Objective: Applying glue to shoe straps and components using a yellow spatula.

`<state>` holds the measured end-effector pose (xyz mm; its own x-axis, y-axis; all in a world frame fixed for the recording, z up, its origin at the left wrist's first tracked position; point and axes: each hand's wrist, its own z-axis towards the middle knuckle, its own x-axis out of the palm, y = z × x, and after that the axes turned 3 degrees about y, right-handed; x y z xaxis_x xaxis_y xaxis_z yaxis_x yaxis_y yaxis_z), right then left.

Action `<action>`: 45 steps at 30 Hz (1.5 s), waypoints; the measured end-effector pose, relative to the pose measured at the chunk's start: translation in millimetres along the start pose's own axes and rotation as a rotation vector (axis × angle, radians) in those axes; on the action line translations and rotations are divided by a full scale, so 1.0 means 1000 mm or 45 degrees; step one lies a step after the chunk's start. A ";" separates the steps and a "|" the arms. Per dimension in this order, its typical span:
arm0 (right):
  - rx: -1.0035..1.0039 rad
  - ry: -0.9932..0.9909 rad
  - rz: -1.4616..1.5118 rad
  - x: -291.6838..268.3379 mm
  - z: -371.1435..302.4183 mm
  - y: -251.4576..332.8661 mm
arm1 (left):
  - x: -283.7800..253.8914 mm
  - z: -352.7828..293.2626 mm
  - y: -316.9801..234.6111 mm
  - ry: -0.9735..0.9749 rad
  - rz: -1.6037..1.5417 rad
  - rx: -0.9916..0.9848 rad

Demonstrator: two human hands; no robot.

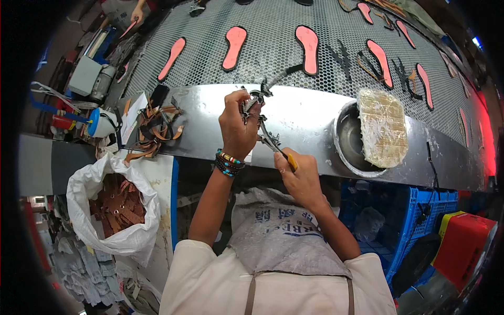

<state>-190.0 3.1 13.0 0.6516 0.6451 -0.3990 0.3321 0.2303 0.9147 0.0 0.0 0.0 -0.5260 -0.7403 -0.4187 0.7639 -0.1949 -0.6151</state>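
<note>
Left hand (237, 126) raised over the shiny metal surface (310, 118), fingers pressed together around a dark strap piece (253, 102), pinching it upright, probably so its face is open to the tool. Right hand (299, 176), just below and to the right of the left, is closed around the yellow handle of a small brush (273, 143); the tip reaches up to the strap just below the left fingers.

To the right of both hands, within reach: a round metal pot (350, 143) with a crusted pad lying across its rim. To the left of the left hand: a heap of brown straps (157, 128); below it, an open white sack (113, 210) of more. Beyond the hands, pink soles (307, 48) lie spaced on perforated mesh, apparently to keep them apart.
</note>
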 end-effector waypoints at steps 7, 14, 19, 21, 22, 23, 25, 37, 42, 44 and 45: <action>-0.240 -0.117 0.105 -0.004 0.018 -0.017 | 0.019 0.008 -0.017 0.183 -0.045 -0.156; -0.060 -0.079 0.201 -0.015 0.000 -0.028 | 0.018 -0.001 -0.026 0.262 -0.522 -0.532; 0.042 0.044 0.359 -0.024 0.007 -0.026 | -0.005 -0.022 -0.019 0.607 -0.554 -0.738; 0.049 0.074 0.471 -0.024 0.008 -0.029 | -0.022 -0.023 -0.022 0.785 -0.559 -0.882; 0.076 0.068 0.530 -0.023 0.009 -0.032 | -0.030 -0.018 -0.030 0.881 -0.638 -0.980; 0.103 0.061 0.590 -0.022 0.009 -0.035 | -0.035 -0.018 -0.036 0.976 -0.718 -1.077; 0.116 0.078 0.645 -0.017 0.009 -0.035 | -0.035 -0.027 -0.039 0.866 -0.801 -1.022; 0.034 -0.178 0.945 -0.041 -0.004 -0.018 | -0.074 -0.028 0.010 0.395 -0.252 -0.877; 0.137 -0.123 0.323 -0.050 -0.011 0.003 | -0.062 -0.043 0.007 0.097 1.177 -0.245; -0.115 -0.194 -0.075 -0.044 -0.008 0.000 | -0.042 -0.040 -0.041 0.403 -0.167 -0.772; -0.370 -0.238 -0.472 -0.044 -0.011 -0.001 | -0.030 -0.036 -0.057 0.577 -0.637 -0.901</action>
<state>-226.3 -17.5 29.9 0.6458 0.3462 -0.6805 0.3779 0.6295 0.6789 -41.1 56.1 23.2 -0.9352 -0.3310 -0.1262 0.0903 0.1217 -0.9885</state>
